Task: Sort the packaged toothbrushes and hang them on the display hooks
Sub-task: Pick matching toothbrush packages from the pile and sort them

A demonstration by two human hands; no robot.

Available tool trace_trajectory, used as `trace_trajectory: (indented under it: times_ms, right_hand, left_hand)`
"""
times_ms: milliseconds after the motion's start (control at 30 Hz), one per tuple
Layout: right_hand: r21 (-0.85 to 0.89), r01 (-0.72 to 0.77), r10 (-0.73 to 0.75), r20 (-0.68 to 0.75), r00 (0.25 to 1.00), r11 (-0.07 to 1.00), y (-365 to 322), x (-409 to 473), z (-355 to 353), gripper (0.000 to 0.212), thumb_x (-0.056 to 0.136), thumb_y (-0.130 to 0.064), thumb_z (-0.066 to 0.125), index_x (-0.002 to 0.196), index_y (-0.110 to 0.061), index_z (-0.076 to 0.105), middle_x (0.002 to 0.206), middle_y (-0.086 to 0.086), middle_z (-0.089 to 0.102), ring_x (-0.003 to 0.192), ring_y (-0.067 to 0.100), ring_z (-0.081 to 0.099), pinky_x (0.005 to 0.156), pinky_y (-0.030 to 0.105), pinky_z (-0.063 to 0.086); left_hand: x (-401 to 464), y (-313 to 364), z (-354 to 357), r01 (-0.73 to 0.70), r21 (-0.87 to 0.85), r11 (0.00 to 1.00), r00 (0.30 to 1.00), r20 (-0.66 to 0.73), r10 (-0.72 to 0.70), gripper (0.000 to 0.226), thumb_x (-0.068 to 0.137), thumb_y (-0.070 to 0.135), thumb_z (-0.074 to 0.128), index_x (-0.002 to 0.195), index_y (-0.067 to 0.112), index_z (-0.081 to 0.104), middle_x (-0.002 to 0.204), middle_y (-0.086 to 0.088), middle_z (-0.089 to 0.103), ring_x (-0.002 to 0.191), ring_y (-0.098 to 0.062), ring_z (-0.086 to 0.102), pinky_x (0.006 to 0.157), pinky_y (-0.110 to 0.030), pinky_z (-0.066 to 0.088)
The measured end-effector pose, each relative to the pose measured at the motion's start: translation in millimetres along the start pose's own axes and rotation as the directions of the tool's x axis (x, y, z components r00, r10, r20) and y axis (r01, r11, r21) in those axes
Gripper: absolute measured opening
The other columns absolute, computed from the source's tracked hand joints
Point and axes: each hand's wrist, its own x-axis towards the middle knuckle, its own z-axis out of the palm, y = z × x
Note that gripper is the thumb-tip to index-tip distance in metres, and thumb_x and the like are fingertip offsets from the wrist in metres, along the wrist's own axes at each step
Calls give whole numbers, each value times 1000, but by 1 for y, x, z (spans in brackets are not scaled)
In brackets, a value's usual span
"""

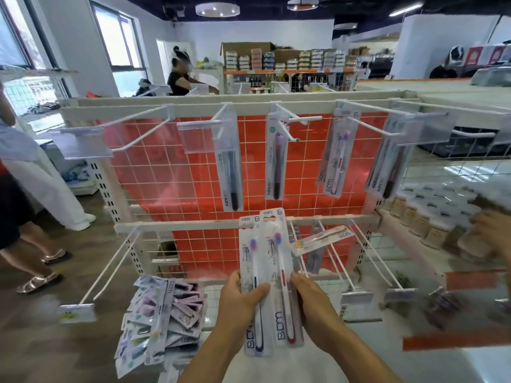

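Left hand (243,295) grips a packaged toothbrush with dark blue handle (255,286), thumb across the front. Right hand (309,302) grips a second pack, red handle (279,277), fingers curled round its right edge. Both packs are held upright, side by side and overlapping, in front of the lower rail of the wire rack (193,172). Both read "BDM" near the bottom; the other print is too small to read.

A third pack (322,240) lies tilted across the lower hooks just right of the held ones, also "BDM".

Upper row: four hanging spots hold packs, a dark-handled one (231,172), a purple one (276,161), a pink-white "BDM" one (336,158), and a dark red one at far right (383,167), which may be several stacked, can't tell. The leftmost upper hook (132,134) is bare.

A loose pile of packs (163,319) lies on the shelf at lower left, count unclear, some "BDM".

Small jars (431,214) on the right are blurred. Two people (179,78) in the background, one at left cut off by the edge.
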Motion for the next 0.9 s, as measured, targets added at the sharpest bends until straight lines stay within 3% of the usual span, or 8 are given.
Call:
trace_trajectory:
  times_ms: [267,467,900]
  right_hand:
    - [27,7,-7,12,1000,1000,-4,-8,-7,25,99,-21,45,115,-16,64,103,7,73,96,25,70,90,45,54]
    - [-46,44,-45,-18,999,998,-12,-7,-26,19,95,-14,54,111,-13,63,104,8,72,98,24,69,92,46,53]
    - [25,141,-138,-101,985,990,-47,-6,-68,17,96,-14,52,105,-20,64,94,2,75,88,24,72,82,44,57]
  left_hand:
    - [-3,0,12,-5,-17,1000,1000,19,5,30,81,2,71,107,11,59,95,-12,73,82,-29,72,74,-46,60]
    - [-1,5,35,-13,-2,1000,1000,-8,13,27,79,4,73,101,14,61,88,-9,74,75,-25,73,66,-40,60]
    - [3,25,87,-70,-7,997,995,68,71,28,80,6,72,105,15,62,89,-7,75,77,-25,73,64,-36,59]
